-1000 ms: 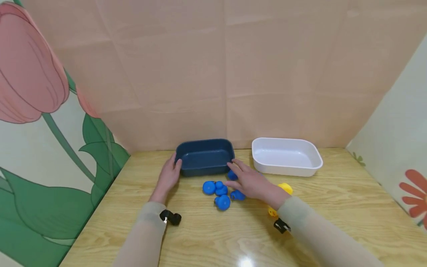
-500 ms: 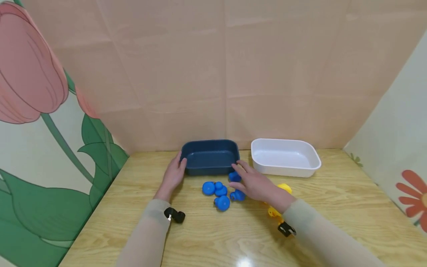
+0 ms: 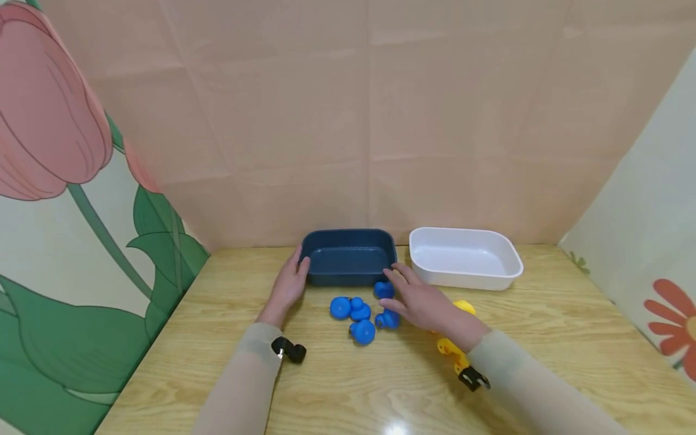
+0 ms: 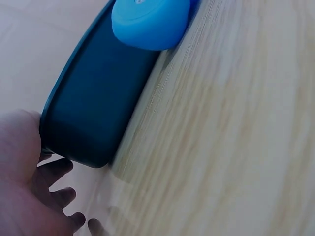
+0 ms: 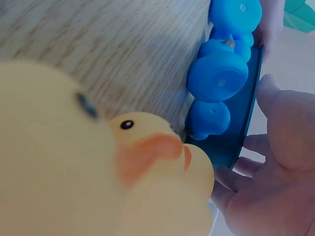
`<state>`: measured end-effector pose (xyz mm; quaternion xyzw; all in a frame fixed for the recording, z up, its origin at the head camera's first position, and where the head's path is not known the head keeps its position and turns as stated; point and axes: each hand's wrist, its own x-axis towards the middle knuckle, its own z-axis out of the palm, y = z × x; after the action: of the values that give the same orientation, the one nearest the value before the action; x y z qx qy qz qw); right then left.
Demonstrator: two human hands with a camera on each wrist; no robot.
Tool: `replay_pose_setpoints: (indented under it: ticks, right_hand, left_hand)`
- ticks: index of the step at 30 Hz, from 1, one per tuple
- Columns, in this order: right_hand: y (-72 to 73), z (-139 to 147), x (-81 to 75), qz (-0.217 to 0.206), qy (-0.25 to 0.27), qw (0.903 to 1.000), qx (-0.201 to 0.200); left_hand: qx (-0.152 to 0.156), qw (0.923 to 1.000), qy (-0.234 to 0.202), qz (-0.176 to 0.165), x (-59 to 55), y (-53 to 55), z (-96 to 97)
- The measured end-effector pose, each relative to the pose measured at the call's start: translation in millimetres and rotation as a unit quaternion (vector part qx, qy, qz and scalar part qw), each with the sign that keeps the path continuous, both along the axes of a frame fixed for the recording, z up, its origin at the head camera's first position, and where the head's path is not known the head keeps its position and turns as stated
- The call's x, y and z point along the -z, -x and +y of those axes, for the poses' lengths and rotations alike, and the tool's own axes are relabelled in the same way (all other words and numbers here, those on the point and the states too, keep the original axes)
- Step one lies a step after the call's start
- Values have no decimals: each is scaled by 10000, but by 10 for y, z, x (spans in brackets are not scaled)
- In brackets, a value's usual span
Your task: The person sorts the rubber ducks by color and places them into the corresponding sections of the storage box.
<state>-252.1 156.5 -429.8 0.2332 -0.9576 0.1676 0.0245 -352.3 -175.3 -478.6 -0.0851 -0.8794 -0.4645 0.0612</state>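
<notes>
A dark blue tray (image 3: 348, 280) stands near the back of the table, with nothing inside it in the head view. My left hand (image 3: 289, 285) touches its left end with relaxed fingers; in the left wrist view the thumb lies by the rim and the fingers (image 4: 63, 198) spread past the end. At the opposite end my right hand (image 3: 423, 301) reaches with straight fingers to the right front corner. Several blue rubber ducks (image 3: 362, 331) lie in front of the tray, some just under my right hand. In the right wrist view they partly cover the tray (image 5: 253, 73).
A white tray (image 3: 466, 278) stands to the right, a small gap away from the dark one. Several yellow rubber ducks (image 3: 446, 346) sit under and beside my right forearm, partly hidden. A beige hanging (image 3: 304, 151) rises directly behind both trays.
The dark tray has slid right toward the white one. Both my hands have moved right along with it. The blue ducks have stayed about where they were.
</notes>
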Motion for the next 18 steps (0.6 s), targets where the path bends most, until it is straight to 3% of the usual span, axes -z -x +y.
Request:
replay_pose_setpoints:
  ticks: [7,18]
  right_hand:
    - [-22,49,9,89,138,9998,-60]
    - [-179,173,-89,56,528,9964,658]
  left_hand:
    - [17,9998,-194,-70,34,-22,33]
    - [346,9977,-572,135,124,-25,11]
